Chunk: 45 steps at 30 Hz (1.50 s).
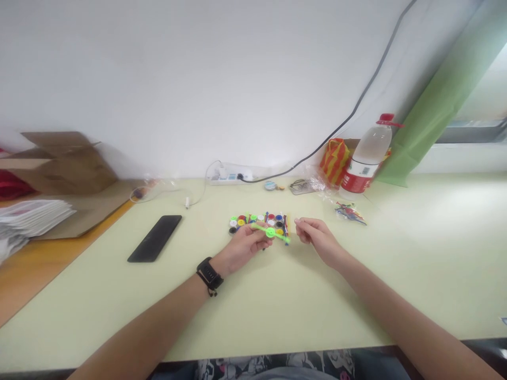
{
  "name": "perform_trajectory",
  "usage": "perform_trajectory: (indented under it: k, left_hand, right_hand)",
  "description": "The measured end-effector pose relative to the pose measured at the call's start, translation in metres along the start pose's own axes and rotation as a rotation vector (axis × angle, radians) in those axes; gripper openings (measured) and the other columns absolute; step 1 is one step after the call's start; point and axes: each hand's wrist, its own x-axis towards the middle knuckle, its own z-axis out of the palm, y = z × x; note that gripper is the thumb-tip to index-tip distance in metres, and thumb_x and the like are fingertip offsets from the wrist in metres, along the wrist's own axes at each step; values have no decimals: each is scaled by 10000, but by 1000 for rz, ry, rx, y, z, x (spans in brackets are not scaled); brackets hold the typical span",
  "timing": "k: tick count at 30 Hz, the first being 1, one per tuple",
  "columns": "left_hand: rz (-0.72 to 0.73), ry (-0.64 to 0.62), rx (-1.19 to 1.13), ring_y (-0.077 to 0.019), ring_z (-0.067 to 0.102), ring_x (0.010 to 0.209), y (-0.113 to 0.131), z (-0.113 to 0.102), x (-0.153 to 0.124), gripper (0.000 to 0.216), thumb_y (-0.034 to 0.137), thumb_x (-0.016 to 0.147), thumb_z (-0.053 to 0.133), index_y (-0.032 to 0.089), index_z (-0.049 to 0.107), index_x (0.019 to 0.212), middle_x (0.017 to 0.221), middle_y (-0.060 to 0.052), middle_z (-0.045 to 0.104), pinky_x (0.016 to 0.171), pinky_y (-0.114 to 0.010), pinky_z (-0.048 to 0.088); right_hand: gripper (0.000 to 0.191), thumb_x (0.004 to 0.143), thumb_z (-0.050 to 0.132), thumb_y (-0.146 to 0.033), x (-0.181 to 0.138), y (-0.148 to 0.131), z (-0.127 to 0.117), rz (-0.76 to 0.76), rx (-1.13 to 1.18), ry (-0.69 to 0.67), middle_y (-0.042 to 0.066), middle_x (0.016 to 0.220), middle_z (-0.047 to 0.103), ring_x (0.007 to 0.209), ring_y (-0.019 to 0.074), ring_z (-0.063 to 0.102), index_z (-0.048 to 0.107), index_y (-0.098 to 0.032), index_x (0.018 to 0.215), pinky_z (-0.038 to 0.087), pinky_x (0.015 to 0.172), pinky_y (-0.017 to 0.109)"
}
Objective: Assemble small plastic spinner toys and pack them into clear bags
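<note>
My left hand (246,248), with a black watch (209,273) on its wrist, pinches a bright green plastic propeller (270,232) that has a round hub and two long arms. My right hand (317,240) is just to the right of it, apart from the propeller. Its thumb and forefinger are pressed together; whether something small is between them cannot be made out. Behind the propeller lie several small coloured plastic discs (241,222) in rows, among them white, red, blue, yellow, green and black ones, with thin coloured sticks (285,224) beside them, partly hidden by my left hand.
A black phone (155,238) lies to the left. Along the wall are a power strip (229,174) and cables. Back right stand a large water bottle (366,155) and a red-yellow bag (335,160), near a packet of coloured pieces (350,212). Cardboard (71,163) occupies the far left.
</note>
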Motion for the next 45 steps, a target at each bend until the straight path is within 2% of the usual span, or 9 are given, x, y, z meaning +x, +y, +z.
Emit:
perform_trajectory:
  k: [12,18,23,26,30,34,37,40,45]
  left_hand:
    - [-28,-48,16,-183,720,1009,4,5,-5,240,272,774,884,153,692,857,1012,-64,756,972,-293,508]
    - [-46,-42,58,-193,708,1013,5,9,-7,227,276,759,883,152,696,793,1001,-77,770,996,-324,500]
    - [-47,-92,189,-205,704,1005,2,10,-7,200,279,763,860,139,722,726,1045,-112,772,960,-319,509]
    - [-29,-97,275,-160,703,864,0,10,-7,202,293,785,846,140,720,743,932,-79,765,826,-264,526]
    - [-18,-116,334,-143,696,705,-2,11,-7,236,349,825,819,151,692,809,784,-43,738,657,-230,507]
    - [-11,-166,448,-211,743,794,-5,12,-9,266,396,839,800,149,705,872,870,-95,771,744,-310,564]
    - [52,-236,554,-203,727,819,-8,13,-10,241,385,845,791,152,741,871,876,-91,773,771,-300,551]
    - [96,-312,666,-186,688,777,-11,14,-13,219,374,844,783,157,795,872,860,-81,772,710,-269,510]
    - [143,-281,766,-163,622,681,-13,17,-16,198,357,845,766,165,810,863,799,-65,756,614,-257,433]
  right_hand:
    - [483,883,668,-569,-1,-3,1,-23,-28,-4,-40,566,402,575,127,328,527,-198,607,227,568,301]
    - [457,894,678,-571,-5,-5,3,-76,-44,-127,-31,594,456,589,129,379,563,-199,654,292,573,285]
    - [420,875,695,-605,-9,-3,5,-44,-60,-313,13,750,592,681,156,515,657,-198,775,438,644,293]
    - [447,884,667,-631,-9,-2,4,-31,-52,-376,10,730,605,671,163,560,652,-197,778,478,666,308]
    - [346,806,812,-506,-10,-3,4,-30,-57,-448,20,792,690,690,162,606,656,-201,856,464,646,286]
    - [285,835,796,-441,-10,-3,5,-25,-97,-503,29,815,720,700,151,600,664,-190,861,440,639,270]
    - [258,824,804,-399,-10,-2,3,4,-138,-557,16,790,697,686,139,581,667,-180,832,427,625,257]
    - [245,826,793,-388,-9,-2,-1,67,-179,-641,-18,691,642,597,119,531,655,-185,836,386,564,240]
    - [233,824,780,-393,-9,-8,-9,93,-272,-710,-24,681,636,606,126,534,682,-192,890,384,563,232]
